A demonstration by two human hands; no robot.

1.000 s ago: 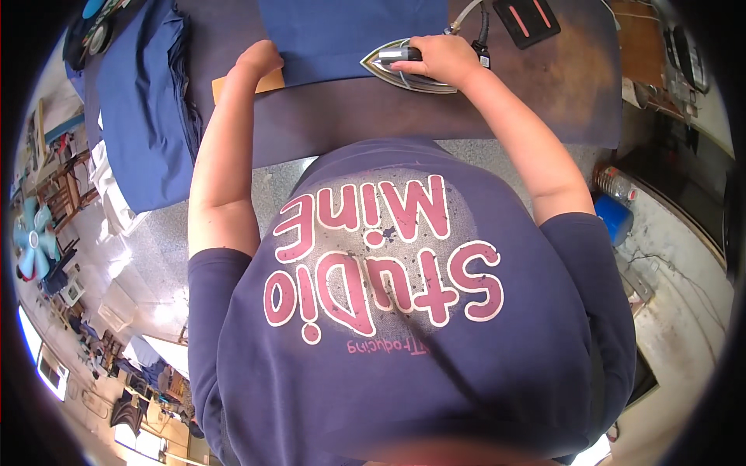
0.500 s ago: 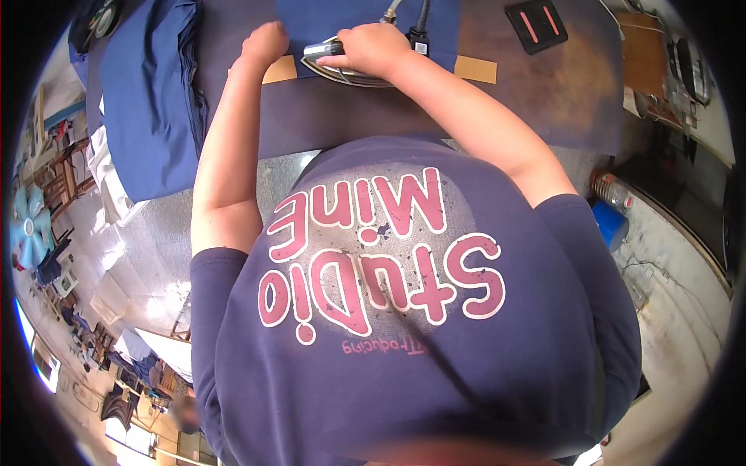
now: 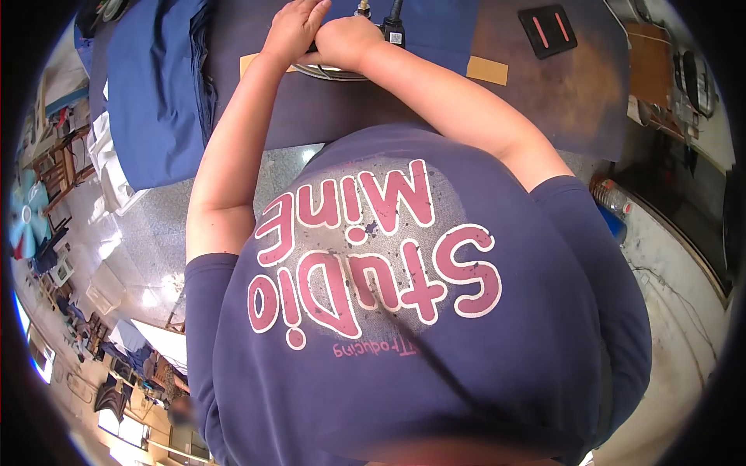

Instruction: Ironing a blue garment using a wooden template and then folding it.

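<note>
The steam iron (image 3: 334,74) is up at the top of the view, right under the right hand (image 3: 350,40). Its long side goes left and right along the near edge of the blue cloth (image 3: 435,35). Its right end is by the right wrist, and its left end is hidden by the left arm. I can't see its tip. The right hand is the nearer one, and it is curled tight around the iron's handle.

The left hand (image 3: 297,31) is just to the left, so close that the two hands look like they touch. Its fingers are almost straight and held together. I can't tell if it holds anything or just rests there.

A black cord (image 3: 396,11) goes up from the iron. A tan strip (image 3: 488,70) sticks out on the right of the cloth. A black pad with two red bars (image 3: 548,31) lies on the table (image 3: 575,101), well apart from the hands. A big folded pile of blue cloth (image 3: 155,93) hangs over the table's left side.

A clear plastic bottle (image 3: 612,198) and a blue tub (image 3: 615,225) are past the right arm. I can't see what is in them.
</note>
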